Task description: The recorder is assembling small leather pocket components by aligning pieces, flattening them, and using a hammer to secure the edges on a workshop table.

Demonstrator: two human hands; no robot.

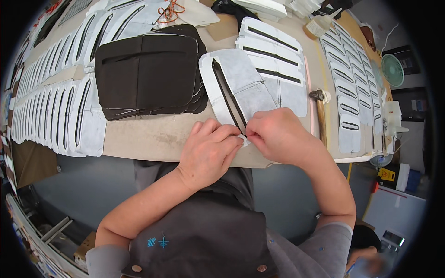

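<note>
A white-backed panel (238,69) with a long slot edged in black lies slantwise on the table in front of me. My left hand (204,150) has its fingers bent and closed on the panel's near edge, beside the end of the slot. Right across from it, my right hand (278,134) pinches the panel at that same slot end. The fingertips of both hands nearly meet there, and a small white flap shows between them. My fingers hide the exact spot being gripped. A stack of dark brown panels (148,74) stands just left of the slotted panel.
Rows of similar slotted panels cover the left (83,116) and right (350,111) of the table (148,143). Several more (273,51) lie behind my right hand. A hammer (321,116) rests to its right. A glue bottle (320,27) and orange cord (171,11) lie farther back.
</note>
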